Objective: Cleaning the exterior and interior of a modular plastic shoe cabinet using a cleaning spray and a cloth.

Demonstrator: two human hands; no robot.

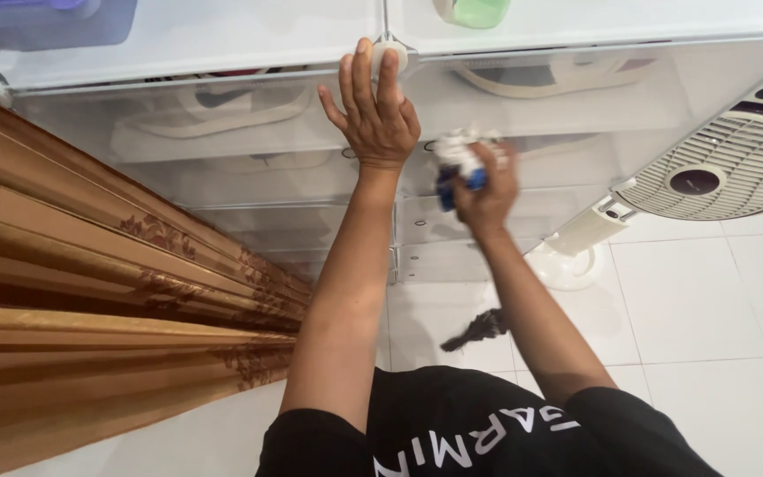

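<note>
- Fingers of the left hand are spread wide and flat. They press on the front of the clear plastic cabinet, and the tips reach up to its white top edge, where the two halves meet.
- Fingers of the right hand are curled tight around a bunched cloth, white with a bit of blue. The cloth sticks out above the fist and is at, or very near, the clear front panel, just right of the middle seam; I cannot tell if it touches.
- The cloth sits a little lower than the left hand and just beside it, on its right. The right hand is the one that has it; the left hand holds nothing.
- The cabinet front runs long from left to right, and it goes down in clear shelves toward the white tile floor.
- To the right of the cloth there is lots of open panel. Farther right, a white fan leans close to the cabinet corner, so room ends there.
- To the left, a brown curtain hangs close along the cabinet side.
- A green bottle and a blue box sit on the cabinet top, near the edge.
</note>
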